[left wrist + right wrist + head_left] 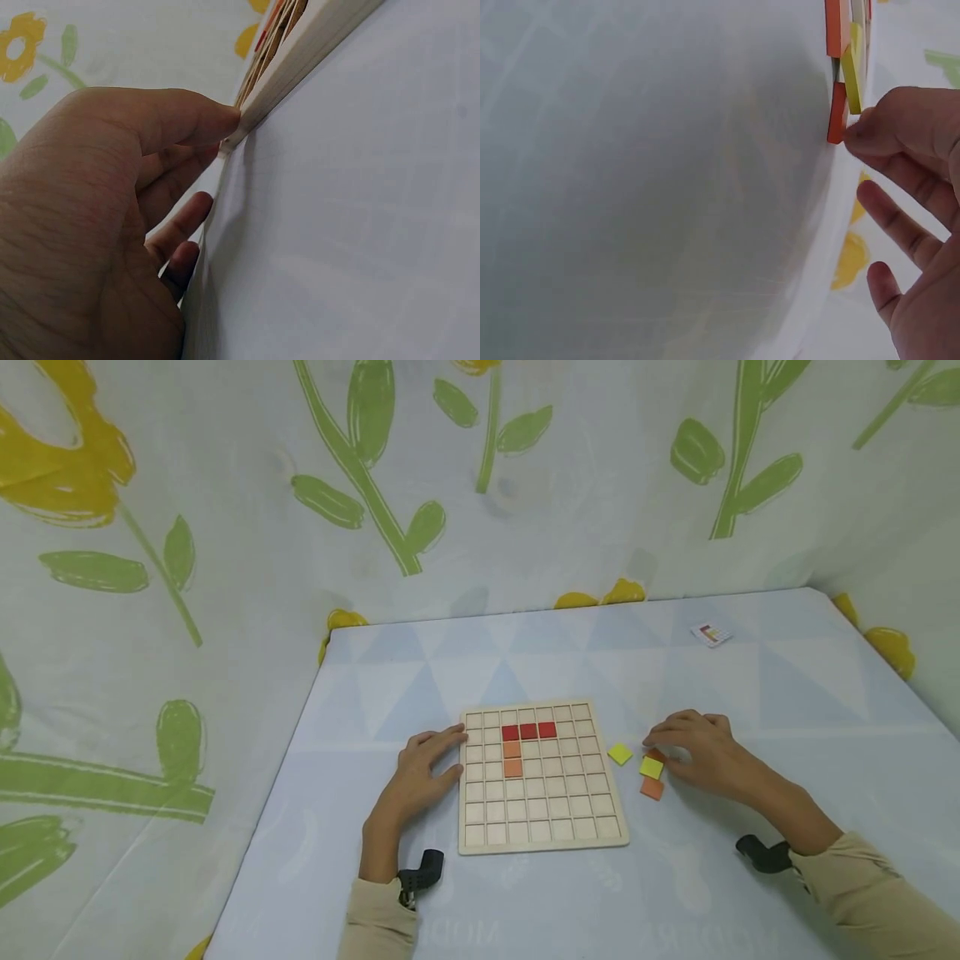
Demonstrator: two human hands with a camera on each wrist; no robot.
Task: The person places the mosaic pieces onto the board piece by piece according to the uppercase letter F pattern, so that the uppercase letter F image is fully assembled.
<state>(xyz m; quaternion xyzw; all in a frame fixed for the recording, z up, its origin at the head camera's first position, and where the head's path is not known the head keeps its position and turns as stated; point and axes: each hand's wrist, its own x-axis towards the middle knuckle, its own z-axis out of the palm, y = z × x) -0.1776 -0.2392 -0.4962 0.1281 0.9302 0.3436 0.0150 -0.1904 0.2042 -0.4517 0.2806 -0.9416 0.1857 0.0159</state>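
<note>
A square wooden grid board [555, 810] lies on the table. Three red tiles [528, 732] form a row in its upper part, with two orange tiles [512, 768] running down below the left red one. Along the board's left edge rests my left hand [420, 772], its fingertips and thumb touching the rim. To the right of the board, my right hand [697, 752] pinches an orange tile [838, 112] between thumb and index finger. A yellow tile [651, 767] partly overlaps that one, and another orange tile [652, 788] lies just nearer.
Between the board and the right hand lies a loose yellow tile [620, 754]. A small card with a coloured grid pattern [710, 634] is at the back right of the table [360, 693]. Flower-printed cloth [585, 502] hangs behind the table.
</note>
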